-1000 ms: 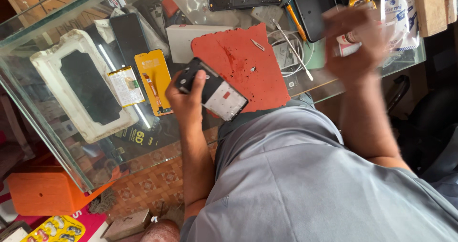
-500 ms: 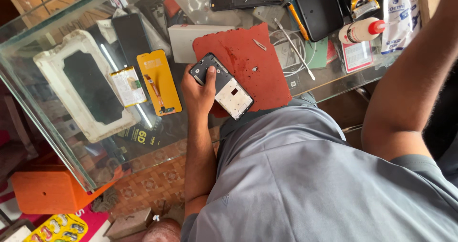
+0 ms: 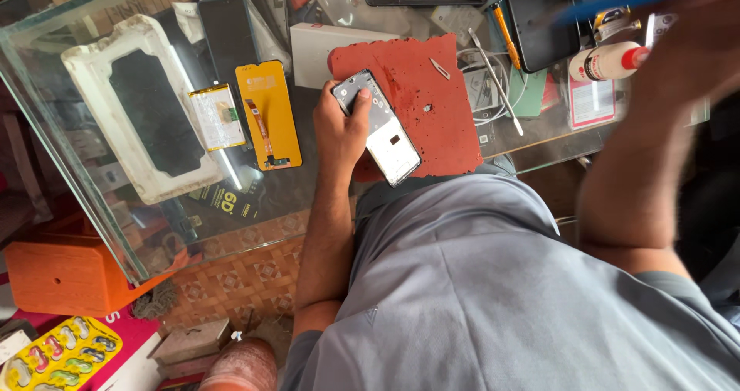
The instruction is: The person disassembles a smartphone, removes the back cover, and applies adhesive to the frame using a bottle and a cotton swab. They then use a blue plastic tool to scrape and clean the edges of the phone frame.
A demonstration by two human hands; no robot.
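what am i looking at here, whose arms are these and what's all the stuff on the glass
This is one picture from a camera worn on a person's head, looking down over their grey shirt at a glass table. No machine: both arms are that person's own. The left hand holds an opened phone on a red mat. The right hand is raised near the camera, blurred, with something blue I cannot make out. On the glass lie a white foam tray, a yellow screen part, a white box, a white bottle with a red cap, and cables.
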